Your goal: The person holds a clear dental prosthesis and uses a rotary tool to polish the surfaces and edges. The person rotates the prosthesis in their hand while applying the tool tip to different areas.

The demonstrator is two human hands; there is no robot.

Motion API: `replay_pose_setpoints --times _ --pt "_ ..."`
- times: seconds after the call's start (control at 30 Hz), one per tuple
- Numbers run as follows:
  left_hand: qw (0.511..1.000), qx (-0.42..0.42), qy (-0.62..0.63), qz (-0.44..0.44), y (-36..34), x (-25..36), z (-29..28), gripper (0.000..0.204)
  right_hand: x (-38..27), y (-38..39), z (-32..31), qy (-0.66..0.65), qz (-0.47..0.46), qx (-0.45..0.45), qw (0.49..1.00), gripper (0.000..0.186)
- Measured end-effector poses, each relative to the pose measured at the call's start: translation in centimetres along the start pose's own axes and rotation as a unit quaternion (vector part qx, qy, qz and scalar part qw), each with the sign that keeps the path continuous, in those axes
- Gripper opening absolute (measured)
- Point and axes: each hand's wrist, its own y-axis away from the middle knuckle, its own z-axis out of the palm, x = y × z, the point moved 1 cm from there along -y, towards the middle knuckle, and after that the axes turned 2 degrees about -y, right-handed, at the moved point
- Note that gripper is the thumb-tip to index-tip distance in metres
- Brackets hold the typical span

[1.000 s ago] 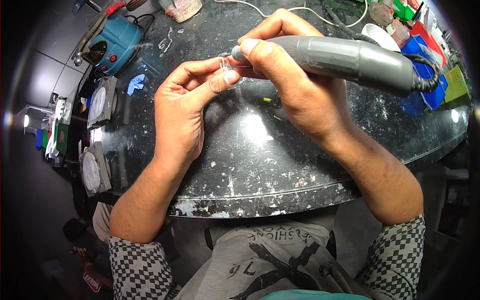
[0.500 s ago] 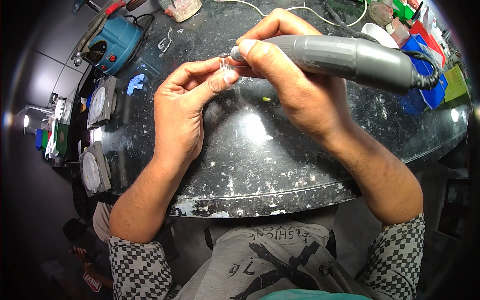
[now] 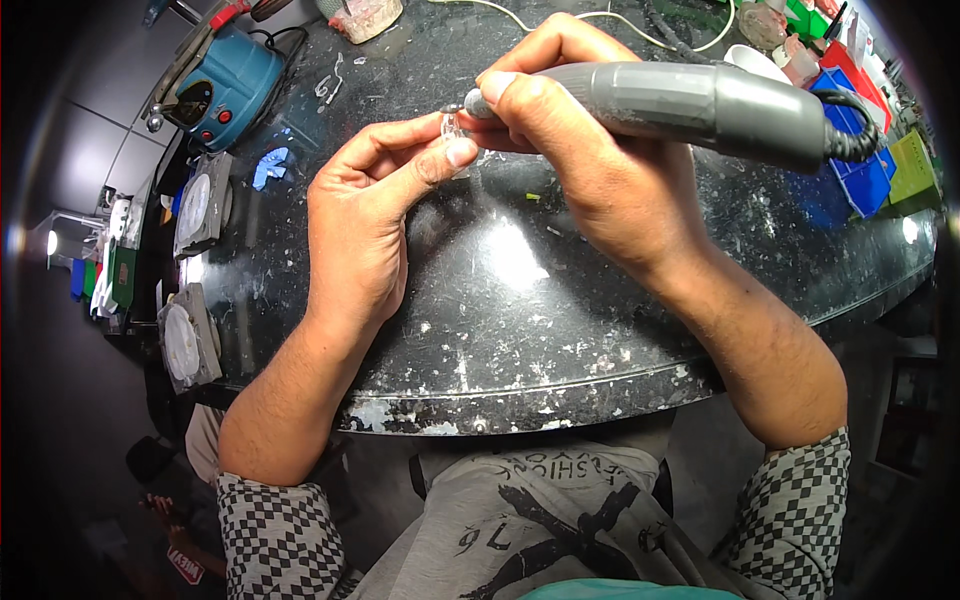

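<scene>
My right hand (image 3: pixel 610 165) grips a grey rotary handpiece (image 3: pixel 690 105) like a pen, its thick body pointing back to the right and its coiled cord (image 3: pixel 855 130) trailing from the rear. The narrow nose and bit point left, at a small clear piece (image 3: pixel 452 128) that looks like transparent plastic. Thumb and fingers of my left hand (image 3: pixel 375 200) pinch this piece. Fingertips of both hands come close together around it. Whether the bit touches the piece is too small to tell.
Under my hands is a black, paint-spotted bench (image 3: pixel 480 330). A blue machine with red buttons (image 3: pixel 230 90) stands far left, near a blue scrap (image 3: pixel 270 168) and plaster-like blocks (image 3: pixel 205 205). Blue bins (image 3: pixel 860 175) and a white bowl (image 3: pixel 757 64) sit at the right. Another person is at lower left.
The rear of the handpiece has risen slightly in the picture, and its cord has shifted with it. The clear piece appears slightly turned in my left fingers.
</scene>
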Motion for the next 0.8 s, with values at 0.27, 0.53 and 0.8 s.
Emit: replay_pose_setpoints --times 0.27,0.53,0.8 --pt "1.0 -0.007 0.007 0.001 0.0 -0.1 -0.1 0.024 -0.6 0.3 -0.1 0.045 -0.02 0.006 0.999 0.02" --pt "0.999 -0.005 -0.044 0.009 -0.2 -0.3 -0.5 0.021 0.0 0.1 0.1 0.039 0.027 -0.013 0.999 0.018" --pt "0.996 -0.052 -0.074 -0.004 -0.6 0.5 -0.4 0.028 1.6 -1.5 -1.1 0.032 -0.183 -0.045 0.982 0.021"
